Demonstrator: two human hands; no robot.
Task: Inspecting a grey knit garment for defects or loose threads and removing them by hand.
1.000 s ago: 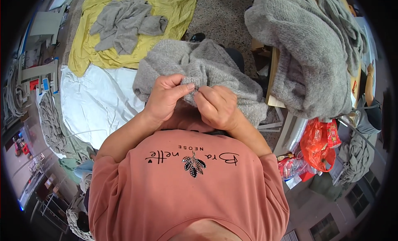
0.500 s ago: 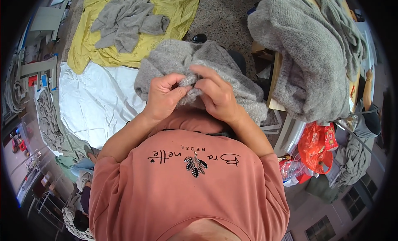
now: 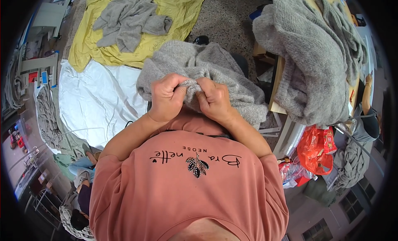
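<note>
A grey fuzzy knitted garment lies bunched across my lap. My left hand pinches a fold of it between thumb and curled fingers. Close beside it, my right hand grips the same fold, its fingers bent into the knit. A short rolled stretch of fabric shows between the two hands. The fingertips are partly buried in the cloth, so I cannot tell whether anything small is held there as well.
More grey knitwear is heaped on a wooden table to my right. A red plastic bag hangs below it. Ahead on the left, a grey garment lies on a yellow sheet, beside a white sheet. Other people sit at both sides.
My right hand's fingers, partly stretched out before, have curled down onto the fold. Both hands still hold the garment at nearly the same place.
</note>
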